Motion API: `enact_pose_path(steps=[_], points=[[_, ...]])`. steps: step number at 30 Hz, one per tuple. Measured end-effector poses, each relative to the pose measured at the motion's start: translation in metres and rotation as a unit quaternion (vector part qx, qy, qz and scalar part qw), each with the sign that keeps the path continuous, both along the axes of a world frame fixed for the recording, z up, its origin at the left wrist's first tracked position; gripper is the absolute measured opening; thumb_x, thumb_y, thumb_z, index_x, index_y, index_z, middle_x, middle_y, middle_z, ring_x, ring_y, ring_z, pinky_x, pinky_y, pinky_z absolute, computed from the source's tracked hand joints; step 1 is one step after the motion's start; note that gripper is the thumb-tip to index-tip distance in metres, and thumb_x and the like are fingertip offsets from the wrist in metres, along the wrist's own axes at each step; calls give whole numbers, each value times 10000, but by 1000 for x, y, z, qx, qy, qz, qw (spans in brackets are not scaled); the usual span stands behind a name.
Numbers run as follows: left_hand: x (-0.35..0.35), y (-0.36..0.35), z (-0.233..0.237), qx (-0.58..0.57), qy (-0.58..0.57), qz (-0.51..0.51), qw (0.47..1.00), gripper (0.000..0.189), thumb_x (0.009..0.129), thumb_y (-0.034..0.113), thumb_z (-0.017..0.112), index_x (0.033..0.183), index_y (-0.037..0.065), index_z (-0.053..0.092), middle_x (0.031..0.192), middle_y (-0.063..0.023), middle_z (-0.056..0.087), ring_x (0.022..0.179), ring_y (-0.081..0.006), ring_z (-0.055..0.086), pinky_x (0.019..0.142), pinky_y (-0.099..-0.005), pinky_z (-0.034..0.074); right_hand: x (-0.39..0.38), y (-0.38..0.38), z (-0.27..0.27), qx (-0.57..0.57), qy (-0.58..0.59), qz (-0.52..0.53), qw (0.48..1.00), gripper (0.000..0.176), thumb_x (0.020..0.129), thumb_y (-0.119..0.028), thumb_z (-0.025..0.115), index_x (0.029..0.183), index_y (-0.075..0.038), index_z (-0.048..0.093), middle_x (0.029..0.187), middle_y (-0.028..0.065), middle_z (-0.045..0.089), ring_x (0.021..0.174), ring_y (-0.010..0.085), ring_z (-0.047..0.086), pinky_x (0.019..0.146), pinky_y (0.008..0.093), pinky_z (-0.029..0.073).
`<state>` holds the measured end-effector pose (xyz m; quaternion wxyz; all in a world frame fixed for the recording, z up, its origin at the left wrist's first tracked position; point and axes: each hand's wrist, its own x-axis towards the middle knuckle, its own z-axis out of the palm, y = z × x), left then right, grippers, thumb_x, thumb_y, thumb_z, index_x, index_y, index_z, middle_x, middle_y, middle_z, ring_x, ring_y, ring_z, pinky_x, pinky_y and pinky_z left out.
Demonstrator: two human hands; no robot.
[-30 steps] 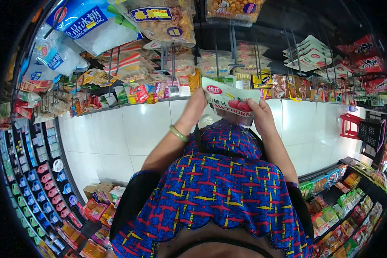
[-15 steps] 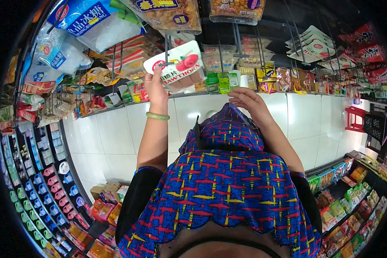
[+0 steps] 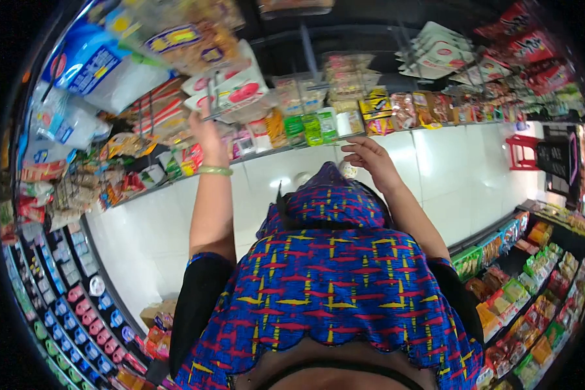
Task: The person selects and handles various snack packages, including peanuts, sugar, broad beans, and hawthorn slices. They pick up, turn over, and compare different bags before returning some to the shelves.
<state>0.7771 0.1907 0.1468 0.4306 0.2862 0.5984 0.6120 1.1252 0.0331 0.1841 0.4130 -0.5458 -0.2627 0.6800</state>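
Observation:
At the upper left, my left hand (image 3: pixel 209 138), with a pale green bangle on its wrist, is raised to the hanging goods. Its blurred fingers are at the lower left edge of a white hawthorn package (image 3: pixel 244 92) with red fruit printed on it and appear to grip it. The package is beside a metal hook, and another white package stands up behind it. Nothing is in my right hand (image 3: pixel 370 159), which is held in the air before the shelf edge with its fingers apart.
Bagged snacks (image 3: pixel 192 49) hang above, with a blue and white bag (image 3: pixel 101 71) at the left. Small packets (image 3: pixel 312 129) line the shelf edge. More white packages (image 3: pixel 441 52) hang at the right. A red stool (image 3: pixel 521 153) stands on the tiled floor (image 3: pixel 435 175).
The view has turned and shifted. My left hand and the hawthorn package are now against the hook and another white package. My right hand remains raised and empty.

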Motion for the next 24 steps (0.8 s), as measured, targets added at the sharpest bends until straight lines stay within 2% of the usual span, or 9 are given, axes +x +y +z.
enact_pose_path(steps=[2, 4, 7, 10, 17, 20, 22, 23, 24], points=[[6, -5, -14, 7, 25, 19, 999, 473, 806, 254, 643, 1149, -12, 454, 1134, -94, 508, 994, -157, 485, 853, -297, 384, 24, 1, -10, -6, -19, -55, 998, 322, 862, -178, 512, 1164, -69, 502, 1026, 61, 619, 813, 138, 604, 720, 242, 450], [41, -37, 24, -89, -59, 18, 994, 570, 788, 279, 648, 1223, 13, 391, 1179, -75, 458, 1089, -178, 419, 934, -348, 322, 62, 4, -27, -14, -24, -119, 993, 345, 861, -184, 509, 1188, -79, 472, 1064, 68, 595, 843, 158, 598, 742, 264, 454], [35, -73, -71, -108, -106, -53, 987, 615, 766, 305, 651, 1267, 77, 377, 1188, -38, 450, 1123, -187, 385, 950, -387, 291, 129, 18, -34, -7, -43, -239, 970, 476, 845, -197, 524, 1285, -105, 365, 1121, 74, 539, 900, 196, 576, 758, 337, 455], [59, -124, -63, -252, -124, -69, 957, 648, 760, 339, 642, 1299, 119, 359, 1220, -20, 441, 1126, -191, 382, 929, -358, 304, 196, 41, -30, 7, -41, -334, 942, 540, 810, -125, 528, 1310, -118, 323, 1091, 67, 550, 806, 178, 580, 716, 311, 466], [81, -177, -72, -300, -140, 0, 944, 601, 779, 327, 626, 1291, 112, 397, 1323, -57, 375, 1147, -249, 413, 968, -388, 297, 322, 129, -12, 147, -179, -283, 931, 700, 780, -122, 573, 1375, -90, 207, 1255, 80, 430, 1108, 212, 452, 874, 321, 394], [108, -186, -64, -276, -151, 23, 949, 610, 780, 335, 626, 1290, 95, 394, 1318, -69, 381, 1177, -256, 398, 986, -394, 281, 354, 169, -10, 260, -183, -217, 923, 737, 766, -154, 597, 1384, -107, 198, 1224, 70, 429, 964, 169, 494, 762, 289, 406], [131, -193, -59, -263, -152, 5, 953, 592, 797, 338, 601, 1293, 95, 390, 1312, -73, 390, 1183, -257, 397, 989, -395, 277, 365, 189, -7, 292, -248, -187, 905, 629, 742, -182, 635, 1282, -70, 333, 982, 32, 492, 805, 123, 460, 675, 274, 379], [144, -197, -58, -261, -152, 13, 953, 592, 797, 338, 601, 1293, 95, 390, 1312, -73, 390, 1183, -257, 397, 989, -395, 277, 368, 195, -10, 301, -233, -206, 901, 410, 729, -212, 670, 1052, -47, 480, 788, -3, 453, 700, 100, 405, 608, 273, 345], [156, -202, -58, -261, -160, 10, 952, 549, 802, 331, 600, 1265, 100, 417, 1254, -48, 434, 1143, -241, 426, 965, -380, 298, 369, 197, -12, 302, -229, -200, 903, 410, 729, -212, 670, 1052, -47, 480, 788, -3, 453, 700, 100, 405, 608, 273, 345]])
